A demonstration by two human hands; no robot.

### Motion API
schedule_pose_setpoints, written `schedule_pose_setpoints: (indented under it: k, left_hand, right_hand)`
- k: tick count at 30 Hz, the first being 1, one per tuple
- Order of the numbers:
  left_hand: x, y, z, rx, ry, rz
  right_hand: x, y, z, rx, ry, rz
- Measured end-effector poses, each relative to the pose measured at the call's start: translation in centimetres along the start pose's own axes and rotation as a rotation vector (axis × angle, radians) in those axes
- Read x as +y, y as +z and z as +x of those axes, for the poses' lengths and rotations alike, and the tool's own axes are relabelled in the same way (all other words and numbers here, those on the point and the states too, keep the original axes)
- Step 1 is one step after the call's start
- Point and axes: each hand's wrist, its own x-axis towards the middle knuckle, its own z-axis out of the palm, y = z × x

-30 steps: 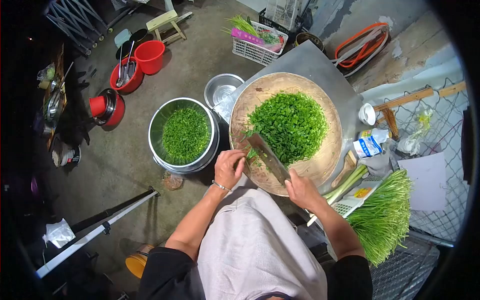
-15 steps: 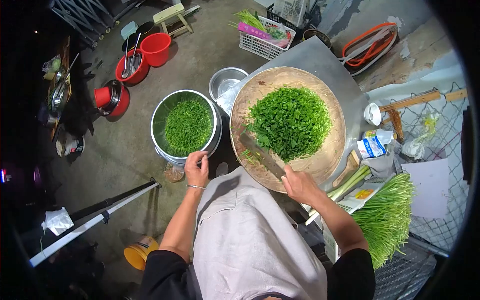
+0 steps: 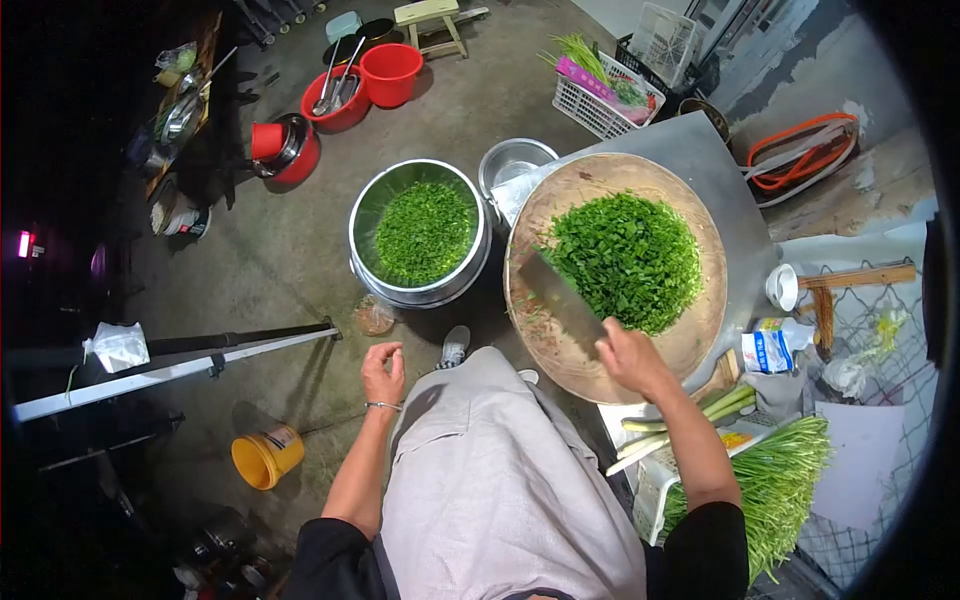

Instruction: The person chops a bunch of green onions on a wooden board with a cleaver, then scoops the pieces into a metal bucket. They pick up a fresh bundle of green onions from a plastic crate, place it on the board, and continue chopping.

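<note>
Chopped greens (image 3: 628, 258) heaped on board (image 3: 560, 345); more already in pot (image 3: 420, 232). Cleaver (image 3: 562, 295) gripped in right hand (image 3: 632, 358), blade at heap's edge. Left hand (image 3: 383, 373) free, loosely curled, holding nothing. Uncut bundle (image 3: 775, 485) waiting beside.

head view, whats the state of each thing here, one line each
right hand: closed on the cleaver handle
cleaver: blade lying on the round board
left hand: empty, loosely curled, off the board
chopped greens: heaped on the round board
steel pot: uncovered, holding chopped greens
uncut greens: whole, piled at right
</note>
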Motion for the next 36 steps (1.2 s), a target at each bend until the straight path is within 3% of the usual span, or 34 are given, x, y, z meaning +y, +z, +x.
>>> schedule_pose_setpoints:
  k: [2, 5, 9, 13, 17, 20, 23, 28, 31, 36]
  left_hand:
    - [-0.5, 0.0, 0.2, -0.015, 0.006, -0.018]
    - [-0.2, 1.0, 2.6, -0.082, 0.044, -0.051]
    - [1.6, 3.1, 7.5, -0.220, 0.207, -0.087]
    - [4.6, 5.8, 13.3, -0.361, 0.447, -0.140]
    - [9.7, 9.0, 17.5, -0.459, 0.734, -0.302]
    - [14.7, 11.3, 18.0, -0.580, 0.826, -0.385]
    - [18.1, 15.4, 17.7, -0.701, 0.901, -0.381]
    - [21.7, 21.0, 17.8, -0.711, 0.977, -0.309]
    - [22.9, 22.7, 17.2, -0.795, 0.856, -0.246]
    - [24.2, 22.9, 14.4, -0.785, 0.990, -0.157]
  right_hand:
    - [0.6, -0.4, -0.4, 0.062, 0.109, -0.025]
    - [2.4, 0.7, -1.1, 0.309, 0.042, 0.067]
    - [-0.6, 2.1, -3.6, 0.601, 0.152, 0.415]
    - [-3.5, 5.3, -4.1, 0.909, 0.327, 1.019]
    - [-5.3, 10.6, -4.2, 1.159, 0.520, 1.314]
    - [-6.6, 13.9, -5.1, 1.290, 0.566, 1.396]
    - [-8.3, 15.6, -6.0, 1.340, 0.732, 1.431]
    - [-8.2, 18.6, -8.0, 1.295, 0.837, 1.452]
    - [-7.8, 19.1, -7.9, 1.255, 0.811, 1.460]
    - [-5.5, 18.3, -4.8, 1.168, 0.724, 1.472]
